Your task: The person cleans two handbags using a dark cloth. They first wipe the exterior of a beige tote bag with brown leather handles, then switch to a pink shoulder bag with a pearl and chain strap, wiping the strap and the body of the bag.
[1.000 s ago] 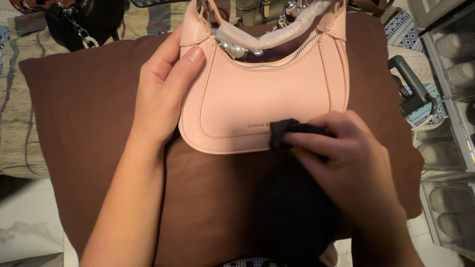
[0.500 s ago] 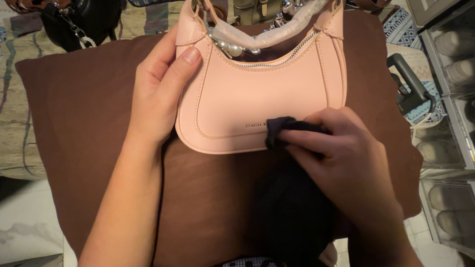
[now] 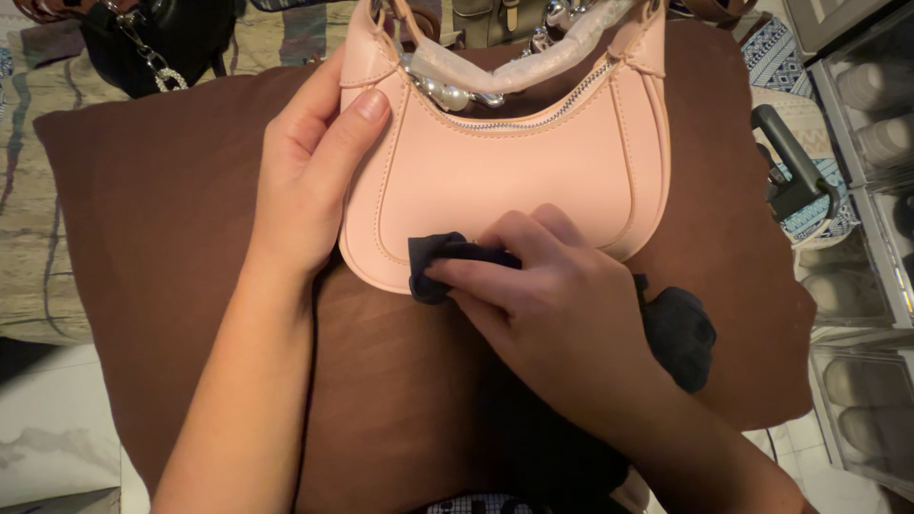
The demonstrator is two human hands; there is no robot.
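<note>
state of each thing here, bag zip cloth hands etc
pink handbag: lying flat on the brown cushion
zip: closed
handle: wrapped in clear plastic
dark cloth: bunched, pressed to the bag's lower edge
left hand: gripping the bag's left side
right hand: holding the cloth
black bag: set aside, top left

The scene is viewed from a single head-worn camera, aimed steeply downward and held close. The frame is filled mostly by a brown cushion [image 3: 171,219], on which a pink handbag [image 3: 495,171] is seen at upper centre. Both forearms are seen entering from the lower edge. Clear stacked boxes [image 3: 866,238] are cut off at the right edge. No second view is provided.
</note>
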